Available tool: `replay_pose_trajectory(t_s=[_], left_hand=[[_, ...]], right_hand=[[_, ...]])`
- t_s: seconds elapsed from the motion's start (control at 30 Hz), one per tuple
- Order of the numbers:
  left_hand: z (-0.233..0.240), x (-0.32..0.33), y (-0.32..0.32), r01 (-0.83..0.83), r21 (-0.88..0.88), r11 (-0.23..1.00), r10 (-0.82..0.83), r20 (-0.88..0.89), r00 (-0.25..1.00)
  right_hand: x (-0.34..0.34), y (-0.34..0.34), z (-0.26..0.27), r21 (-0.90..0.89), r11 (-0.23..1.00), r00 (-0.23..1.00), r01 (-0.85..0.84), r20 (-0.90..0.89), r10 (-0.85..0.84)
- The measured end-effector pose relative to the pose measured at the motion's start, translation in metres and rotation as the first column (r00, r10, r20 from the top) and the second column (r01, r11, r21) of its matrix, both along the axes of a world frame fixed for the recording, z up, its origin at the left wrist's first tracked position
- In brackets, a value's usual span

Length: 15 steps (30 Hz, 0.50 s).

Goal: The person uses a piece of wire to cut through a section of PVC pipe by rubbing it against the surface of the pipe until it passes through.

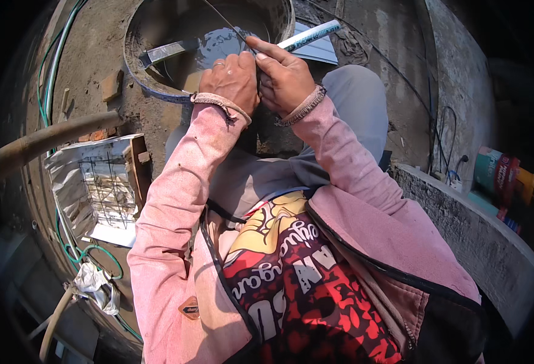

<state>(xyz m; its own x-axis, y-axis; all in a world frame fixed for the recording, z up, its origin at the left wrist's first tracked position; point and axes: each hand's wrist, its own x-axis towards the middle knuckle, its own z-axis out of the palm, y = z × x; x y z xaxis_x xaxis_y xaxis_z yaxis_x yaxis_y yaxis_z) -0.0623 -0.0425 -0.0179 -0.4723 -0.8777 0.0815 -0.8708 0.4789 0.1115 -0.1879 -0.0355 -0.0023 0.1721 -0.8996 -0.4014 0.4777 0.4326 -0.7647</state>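
Note:
My left hand [230, 79] and my right hand [287, 77] meet over the near rim of a round tub [132, 68] with murky water in it. A thin dark wire or rod [226, 19] runs up and left from between them. My right thumb and forefinger pinch it, while my left fingers curl around its lower part, mostly hidden. Behind my right hand a white tube [312, 36] with blue writing sticks out to the right; whether the hand touches it is unclear. A grey block-like bar [169, 52] leans inside the tub at left.
A bamboo pole [57, 136] juts in from the left above a paper-lined wooden form [140, 168] with a wire grid [107, 189]. Green hose [98, 248] lies beyond. At right are a low concrete wall [467, 236], a paint can [494, 170] and cables [398, 73]. A white ribbed panel [323, 50] lies behind the tube.

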Motion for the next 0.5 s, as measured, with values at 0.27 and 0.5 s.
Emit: replay_pose_trajectory(t_s=[0.27,0.5], left_hand=[[0.003,-0.001,-0.008,-0.015,0.004,1.0,0.015,-0.006,1.0],[0.0,0.001,-0.004,0.013,-0.039,0.999,-0.013,0.002,1.0]], right_hand=[[-0.002,0.011,-0.008,-0.033,0.999,0.999,0.027,-0.036,-0.028],[-0.012,0.053,-0.004,0.021,0.998,0.998,0.06,-0.031,-0.059]])
